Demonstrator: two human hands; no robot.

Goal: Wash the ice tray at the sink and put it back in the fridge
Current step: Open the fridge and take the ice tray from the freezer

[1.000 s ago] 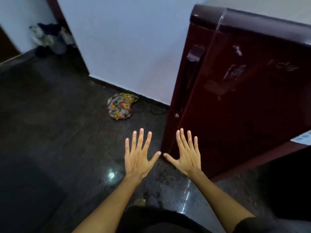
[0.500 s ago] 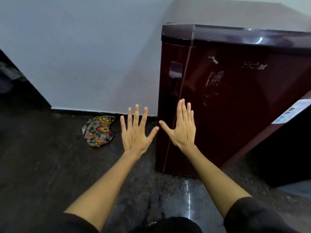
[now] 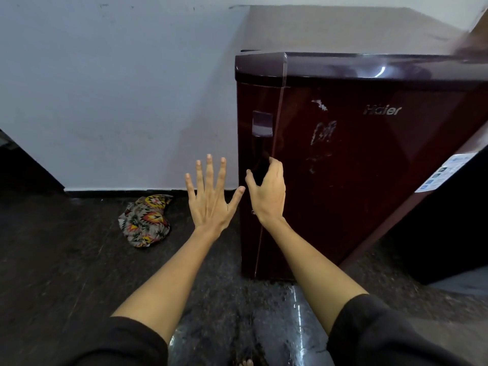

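A small dark red fridge (image 3: 369,167) stands against the white wall with its door closed. My right hand (image 3: 268,191) is at the door's left edge, just below the handle cap (image 3: 262,125); its fingers curl round the handle strip and the thumb sits on the side face. Left of the fridge, my left hand (image 3: 211,202) is held flat in the air with its fingers spread, touching nothing. The ice tray is not in sight.
A crumpled patterned cloth (image 3: 145,220) lies on the dark stone floor (image 3: 66,273) by the wall's skirting. A white label (image 3: 443,173) sticks to the fridge's right side. Wet, shiny floor lies in front of the fridge. A dark opening is at the far left.
The view has come closer to the fridge. My right hand went from flat and spread to curled round the door's handle edge. The left hand stays spread.
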